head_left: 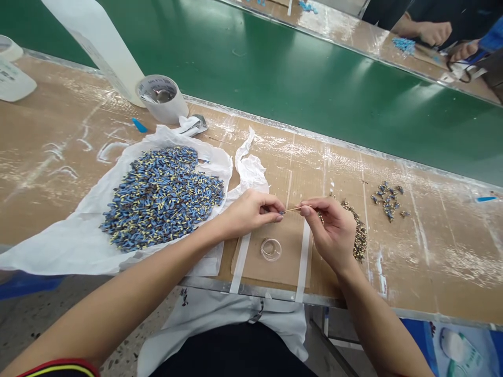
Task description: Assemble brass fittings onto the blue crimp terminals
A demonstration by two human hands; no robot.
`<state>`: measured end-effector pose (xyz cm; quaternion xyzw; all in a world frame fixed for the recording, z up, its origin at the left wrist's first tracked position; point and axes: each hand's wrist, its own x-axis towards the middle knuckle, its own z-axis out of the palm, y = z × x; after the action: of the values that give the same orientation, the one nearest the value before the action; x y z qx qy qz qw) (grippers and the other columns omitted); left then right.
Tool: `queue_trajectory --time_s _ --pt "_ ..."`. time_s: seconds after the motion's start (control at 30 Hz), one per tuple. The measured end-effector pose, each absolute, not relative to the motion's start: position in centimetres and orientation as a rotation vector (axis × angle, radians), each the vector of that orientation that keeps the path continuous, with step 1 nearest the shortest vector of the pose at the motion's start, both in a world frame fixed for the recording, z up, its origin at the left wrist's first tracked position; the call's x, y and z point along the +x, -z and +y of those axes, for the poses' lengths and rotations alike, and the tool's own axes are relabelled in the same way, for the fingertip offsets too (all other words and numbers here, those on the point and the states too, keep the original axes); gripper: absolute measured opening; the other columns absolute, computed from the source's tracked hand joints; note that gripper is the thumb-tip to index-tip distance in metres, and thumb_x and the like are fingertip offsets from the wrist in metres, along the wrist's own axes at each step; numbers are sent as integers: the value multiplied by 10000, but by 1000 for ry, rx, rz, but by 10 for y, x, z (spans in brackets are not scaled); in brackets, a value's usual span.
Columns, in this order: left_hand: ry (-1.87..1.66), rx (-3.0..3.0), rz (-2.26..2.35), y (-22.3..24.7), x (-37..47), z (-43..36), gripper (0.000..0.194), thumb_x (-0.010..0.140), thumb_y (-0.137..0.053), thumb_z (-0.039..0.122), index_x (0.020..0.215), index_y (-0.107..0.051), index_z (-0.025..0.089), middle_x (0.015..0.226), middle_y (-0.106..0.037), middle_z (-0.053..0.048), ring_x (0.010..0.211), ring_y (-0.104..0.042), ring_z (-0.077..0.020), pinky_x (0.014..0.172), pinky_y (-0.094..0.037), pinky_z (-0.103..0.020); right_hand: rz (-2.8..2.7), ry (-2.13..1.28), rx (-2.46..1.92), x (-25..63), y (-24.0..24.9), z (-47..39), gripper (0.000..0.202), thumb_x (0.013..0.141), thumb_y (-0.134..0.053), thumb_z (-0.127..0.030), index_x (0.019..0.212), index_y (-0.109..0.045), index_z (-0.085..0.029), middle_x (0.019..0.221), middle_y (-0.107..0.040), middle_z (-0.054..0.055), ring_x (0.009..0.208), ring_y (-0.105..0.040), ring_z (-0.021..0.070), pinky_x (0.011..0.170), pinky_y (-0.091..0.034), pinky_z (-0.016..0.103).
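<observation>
A: Worktop (451, 235)?
B: Blue-yellow heap (165, 199), left side.
A: Grips?
B: Both closed. Right hand (336, 228) pinches thin stick (293, 209), axis sideways, tip at tiny blue piece (281, 212) in left hand's (251, 212) pinch, left nearer.

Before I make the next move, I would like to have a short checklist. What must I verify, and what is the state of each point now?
1. Left hand pinches the small blue piece: ok.
2. Right hand grips the thin stick: ok.
3. Stick's tip is actually touching the piece: cannot tell, too small.
4. Clear cup stands in front of you, between the two white strips: ok.
5. Cup holds any liquid: cannot tell.
6. Small cluster lies apart from the darker pile: ok.
</observation>
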<state>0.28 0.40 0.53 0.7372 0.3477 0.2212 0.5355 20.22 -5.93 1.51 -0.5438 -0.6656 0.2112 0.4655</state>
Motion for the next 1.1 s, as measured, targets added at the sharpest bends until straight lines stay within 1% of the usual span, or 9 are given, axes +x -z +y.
queue_trajectory --time_s 0.2,0.57,0.8,1.1 --pt "-534 1748 828 -6 3 3 150 814 -675 232 910 -751 145 735 -737 -29 670 -647 -139 632 -466 -241 -1648 -541 -1354 202 -14 -59 92 918 -624 -319 880 -648 -239 839 -729 49 820 -701 207 756 -563 363" --pt "-524 1815 802 -4 3 5 133 835 -664 181 930 -749 142 716 -717 -13 644 -620 -121 648 -449 -231 -1766 -532 -1310 202 -17 -60 39 919 -619 -240 887 -638 -252 850 -733 36 814 -697 198 749 -551 356" --pt "-529 1827 797 -4 2 5 123 836 -662 162 919 -748 137 704 -709 -10 633 -607 -109 647 -443 -223 -1807 -504 -1270 201 -18 -59 55 918 -613 -209 878 -629 -245 857 -730 36 825 -698 192 747 -554 346" --pt "-540 1841 796 -7 3 4 108 825 -654 110 889 -738 132 685 -688 7 625 -589 -90 635 -431 -199 -1825 -473 -1199 201 -18 -57 103 894 -626 -131 889 -633 -234 849 -718 21 813 -690 170 731 -543 311"
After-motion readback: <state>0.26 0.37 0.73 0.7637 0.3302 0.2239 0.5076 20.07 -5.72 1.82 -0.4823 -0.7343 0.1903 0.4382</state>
